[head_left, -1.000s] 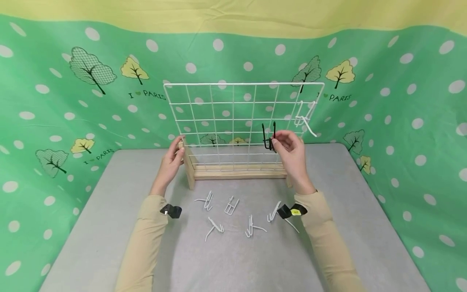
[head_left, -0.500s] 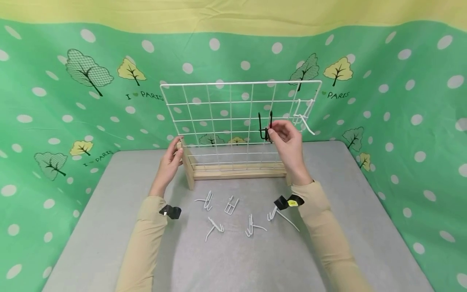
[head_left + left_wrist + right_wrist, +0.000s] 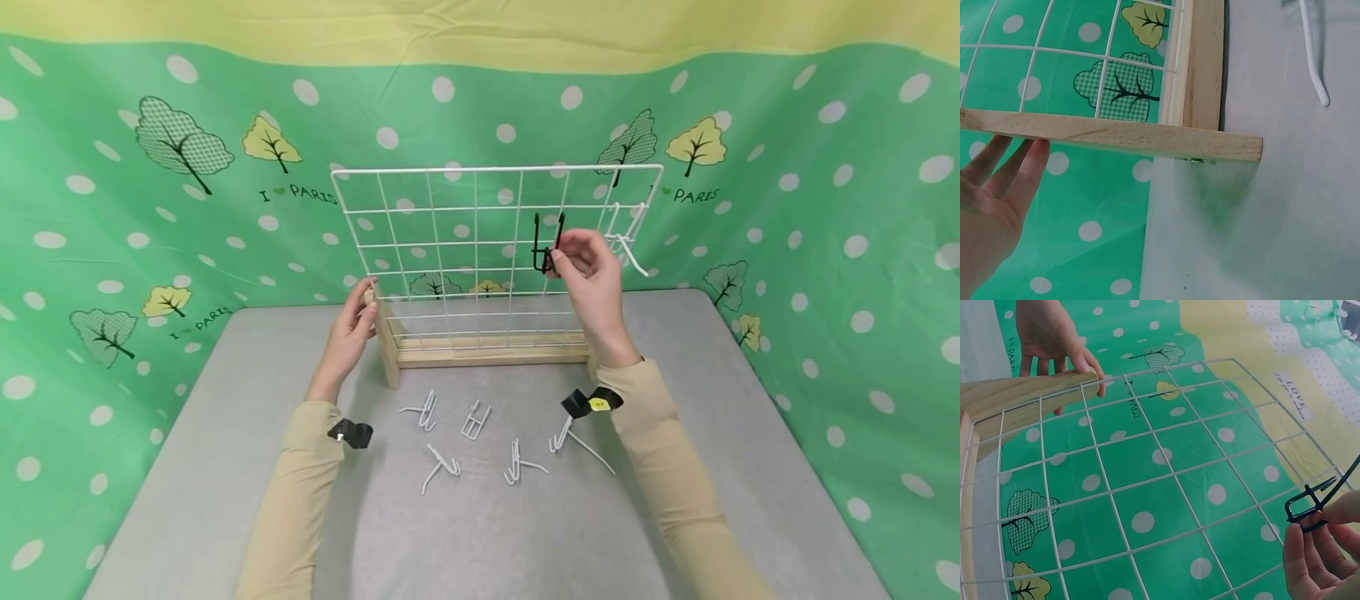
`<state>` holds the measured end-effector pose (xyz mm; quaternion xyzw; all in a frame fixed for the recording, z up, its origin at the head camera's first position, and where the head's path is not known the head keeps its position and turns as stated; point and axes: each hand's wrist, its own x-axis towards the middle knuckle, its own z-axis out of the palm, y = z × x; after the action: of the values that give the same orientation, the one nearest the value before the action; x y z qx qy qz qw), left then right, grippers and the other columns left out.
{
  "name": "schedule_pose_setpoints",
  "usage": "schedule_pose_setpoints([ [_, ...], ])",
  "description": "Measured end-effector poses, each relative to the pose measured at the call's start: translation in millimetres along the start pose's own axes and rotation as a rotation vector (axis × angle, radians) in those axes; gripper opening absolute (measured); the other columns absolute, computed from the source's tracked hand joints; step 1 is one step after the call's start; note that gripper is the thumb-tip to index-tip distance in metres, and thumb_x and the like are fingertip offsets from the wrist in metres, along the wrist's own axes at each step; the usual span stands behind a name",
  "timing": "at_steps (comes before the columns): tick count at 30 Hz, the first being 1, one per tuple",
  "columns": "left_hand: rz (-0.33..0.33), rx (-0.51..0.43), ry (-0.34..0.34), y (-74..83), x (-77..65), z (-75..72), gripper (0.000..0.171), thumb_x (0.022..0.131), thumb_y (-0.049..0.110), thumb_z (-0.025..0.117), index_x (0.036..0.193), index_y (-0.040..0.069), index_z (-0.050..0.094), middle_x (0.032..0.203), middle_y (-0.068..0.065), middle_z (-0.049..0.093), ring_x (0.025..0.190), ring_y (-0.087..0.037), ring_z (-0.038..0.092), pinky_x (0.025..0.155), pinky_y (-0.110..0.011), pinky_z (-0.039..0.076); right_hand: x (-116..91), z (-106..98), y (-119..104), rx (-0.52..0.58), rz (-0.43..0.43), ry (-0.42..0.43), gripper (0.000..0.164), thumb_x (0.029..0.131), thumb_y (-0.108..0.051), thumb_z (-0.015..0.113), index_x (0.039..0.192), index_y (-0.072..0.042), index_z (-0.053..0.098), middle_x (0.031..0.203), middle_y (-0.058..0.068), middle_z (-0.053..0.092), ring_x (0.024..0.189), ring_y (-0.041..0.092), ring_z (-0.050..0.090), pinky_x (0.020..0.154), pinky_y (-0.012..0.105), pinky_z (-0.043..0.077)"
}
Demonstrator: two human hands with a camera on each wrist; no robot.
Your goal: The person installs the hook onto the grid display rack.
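Head view: right of centre, we see the right hand [image 3: 594,279] pinching a black hook [image 3: 543,251] before the white wire grid [image 3: 476,207]; left of centre, the left hand [image 3: 348,335] grips the wooden upright [image 3: 386,346] near its top.

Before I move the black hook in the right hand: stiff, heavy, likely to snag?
Probably stiff: the right hand pinches the black hook near one end, and its prongs stand straight. Likely light, being slim open rods. Might snag, since both prongs point up in front of the white wire grid.
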<state>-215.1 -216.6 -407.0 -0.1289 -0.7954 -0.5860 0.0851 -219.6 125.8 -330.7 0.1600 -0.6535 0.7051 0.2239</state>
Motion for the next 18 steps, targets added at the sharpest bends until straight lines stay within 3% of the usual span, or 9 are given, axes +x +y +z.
schedule_pose_setpoints([
  [8,0.004,0.002,-0.002,0.2,0.8,0.7,0.047,0.104,0.011,0.041,0.150,0.005,0.030,0.138,-0.035,0.040,0.121,-0.048,0.046,0.090,-0.060,0.047,7.7,3.2,-2.1,-0.012,-0.009,-0.005,0.019,0.092,0.006,0.059,0.110,0.005,0.053,0.098,0.012,0.061,0.084,0.023,0.064,0.071,0.032,0.058],
  [18,0.004,-0.001,-0.001,1.6,-0.7,0.6,0.047,0.104,0.010,0.040,0.149,0.004,0.029,0.137,-0.037,0.040,0.121,-0.050,0.046,0.090,-0.060,0.046,12.9,7.4,-1.2,-0.021,-0.052,-0.005,0.019,0.091,0.011,0.057,0.110,0.009,0.051,0.096,0.011,0.060,0.080,0.027,0.063,0.068,0.033,0.058],
])
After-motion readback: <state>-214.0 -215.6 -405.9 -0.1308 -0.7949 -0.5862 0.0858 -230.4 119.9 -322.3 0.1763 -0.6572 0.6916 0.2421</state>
